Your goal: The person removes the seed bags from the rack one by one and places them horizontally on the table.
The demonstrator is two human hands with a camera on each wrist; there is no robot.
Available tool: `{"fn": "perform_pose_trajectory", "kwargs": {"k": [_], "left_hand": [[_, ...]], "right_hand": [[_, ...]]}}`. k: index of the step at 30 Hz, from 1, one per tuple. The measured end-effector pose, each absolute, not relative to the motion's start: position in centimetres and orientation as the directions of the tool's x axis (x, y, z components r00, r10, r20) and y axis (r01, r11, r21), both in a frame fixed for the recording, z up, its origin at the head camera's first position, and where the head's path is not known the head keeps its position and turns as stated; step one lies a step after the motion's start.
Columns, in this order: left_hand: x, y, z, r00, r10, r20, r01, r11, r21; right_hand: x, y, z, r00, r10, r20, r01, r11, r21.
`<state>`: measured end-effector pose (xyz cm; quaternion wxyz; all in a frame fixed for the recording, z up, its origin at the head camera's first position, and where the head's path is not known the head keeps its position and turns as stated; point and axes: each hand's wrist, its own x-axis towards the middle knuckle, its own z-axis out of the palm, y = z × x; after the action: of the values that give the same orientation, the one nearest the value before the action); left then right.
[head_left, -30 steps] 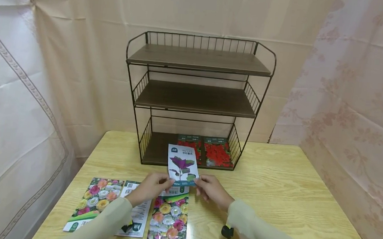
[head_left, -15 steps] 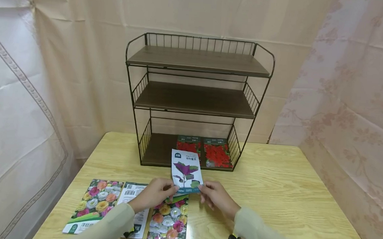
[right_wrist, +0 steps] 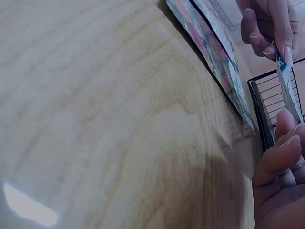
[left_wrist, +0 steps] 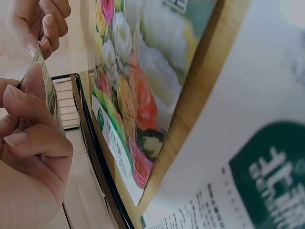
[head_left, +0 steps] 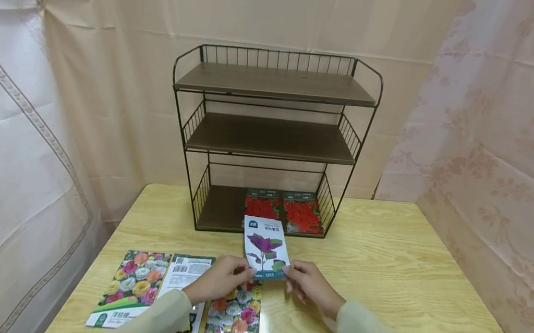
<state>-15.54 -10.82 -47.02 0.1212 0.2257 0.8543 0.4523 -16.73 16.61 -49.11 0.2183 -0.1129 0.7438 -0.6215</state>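
Both hands hold a white seed packet [head_left: 265,247] printed with a purple-leaved plant, raised above the table in front of the rack. My left hand [head_left: 222,279] pinches its near left corner between thumb and fingers. At the near right corner, my right hand [head_left: 311,286] pinches it the same way. In the right wrist view the packet [right_wrist: 286,83] appears nearly edge-on between the two hands. Below the left hand lies a flower-printed seed packet [head_left: 235,315], its upper part hidden by the held one.
A three-tier rack [head_left: 271,140] stands at the back of the wooden table [head_left: 409,272]. Two red-flower packets [head_left: 304,214] lie on its bottom shelf. To the left on the table are another flower packet [head_left: 133,281] and a packet with its printed back up [head_left: 183,277].
Both hands have drawn the purple-plant packet toward the body and slightly right, away from the rack. It now covers less of the red-flower packet and more of the flower packet on the table.
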Motion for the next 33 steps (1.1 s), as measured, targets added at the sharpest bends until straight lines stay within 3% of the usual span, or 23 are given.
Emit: {"fn": "perform_pose_trajectory", "kwargs": {"k": [18, 33], "left_hand": [[-14.1, -9.4, -47.3, -0.83, 0.557, 0.041, 0.363, 0.482, 0.798], [-12.9, -8.4, -47.2, -0.801, 0.598, -0.009, 0.317, 0.437, 0.841]], "right_hand": [[-14.4, 18.0, -49.2, -0.877, -0.417, -0.24, 0.167, 0.204, -0.965], [-12.8, 19.1, -49.7, -0.867, -0.431, -0.25, 0.188, 0.18, -0.965]]}}
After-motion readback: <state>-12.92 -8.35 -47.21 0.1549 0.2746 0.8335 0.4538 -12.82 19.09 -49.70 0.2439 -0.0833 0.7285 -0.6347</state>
